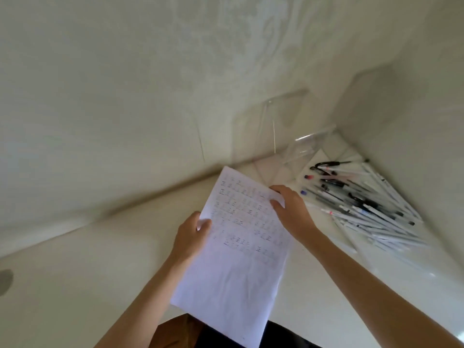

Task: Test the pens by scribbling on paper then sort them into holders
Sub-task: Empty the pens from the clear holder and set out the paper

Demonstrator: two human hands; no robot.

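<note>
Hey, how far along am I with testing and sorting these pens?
Testing looks begun: the paper already carries rows of marks on its upper half. Right now the left hand and right hand hold the sheet, no pen. The pens lie in a loose heap; none shows in the clear holders, so sorting remains.

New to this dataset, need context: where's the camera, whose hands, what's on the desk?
No machine here: one wide-angle camera worn on a person's head looks down at their bare hands. The left hand and right hand each pinch an edge of a sheet of paper held over the white table; its upper half carries rows of small pen marks. To the right lies a loose pile of pens. Behind them, by the wall, stands a clear plastic holder; blur hides whether there are more. No pen is held.
</note>
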